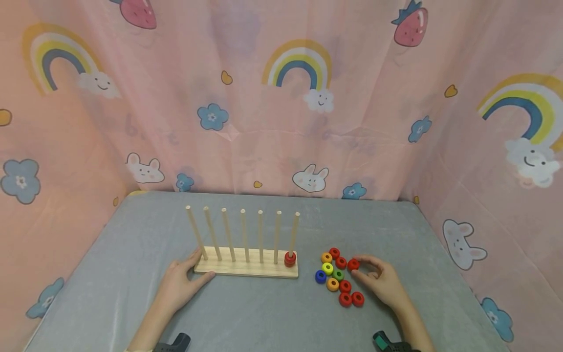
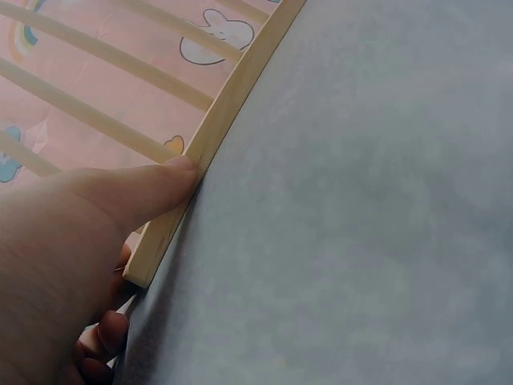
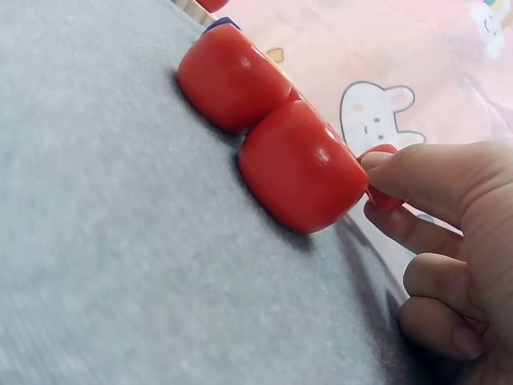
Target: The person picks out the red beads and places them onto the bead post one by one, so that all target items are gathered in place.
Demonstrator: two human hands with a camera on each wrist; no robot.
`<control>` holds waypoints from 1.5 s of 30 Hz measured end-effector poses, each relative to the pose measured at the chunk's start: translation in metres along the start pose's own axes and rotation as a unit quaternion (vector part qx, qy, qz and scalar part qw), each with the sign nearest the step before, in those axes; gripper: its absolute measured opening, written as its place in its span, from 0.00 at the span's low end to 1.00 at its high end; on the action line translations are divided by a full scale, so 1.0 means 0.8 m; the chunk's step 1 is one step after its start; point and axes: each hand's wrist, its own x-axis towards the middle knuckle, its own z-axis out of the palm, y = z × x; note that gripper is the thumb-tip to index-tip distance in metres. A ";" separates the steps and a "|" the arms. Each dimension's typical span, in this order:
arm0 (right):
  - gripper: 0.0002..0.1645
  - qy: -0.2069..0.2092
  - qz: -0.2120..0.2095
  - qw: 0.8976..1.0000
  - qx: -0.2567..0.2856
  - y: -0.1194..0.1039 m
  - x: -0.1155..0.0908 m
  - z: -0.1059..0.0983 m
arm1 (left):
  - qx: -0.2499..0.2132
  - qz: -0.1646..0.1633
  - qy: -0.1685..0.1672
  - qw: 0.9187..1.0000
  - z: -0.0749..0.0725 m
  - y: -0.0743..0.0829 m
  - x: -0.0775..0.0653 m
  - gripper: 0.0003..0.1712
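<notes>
My left hand [image 1: 176,283] grips the left end of a pale wooden base [image 1: 248,269], thumb along its front edge. In the left wrist view the thumb [image 2: 152,192] presses that edge, with other fingers curled behind the end. Several upright pegs rise from the base, and red beads [image 1: 290,260] are stacked on the rightmost one. To the right, my right hand [image 1: 384,283] pinches a red bead [image 1: 353,264] between thumb and fingertips, at the right side of a group of beads. In the right wrist view this bead [image 3: 386,200] is partly hidden behind a nearer red one [image 3: 300,168].
Loose beads lie right of the base: a blue one [image 1: 320,276], a yellow one [image 1: 327,268], a green one [image 1: 338,275], two orange ones and several red ones. A grey cloth [image 1: 264,318] covers the table. Pink patterned curtains [image 1: 246,156] stand behind and at both sides.
</notes>
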 end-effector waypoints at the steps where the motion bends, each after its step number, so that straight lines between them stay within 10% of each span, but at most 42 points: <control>1: 0.24 0.001 0.004 1.000 0.002 0.000 0.000 0.000 | -0.001 0.001 0.000 1.000 0.000 0.000 0.000 0.46; 45: 0.22 0.077 -0.119 0.990 -0.021 -0.064 -0.011 0.015 | 0.000 -0.011 -0.010 1.000 0.000 0.000 0.001 0.48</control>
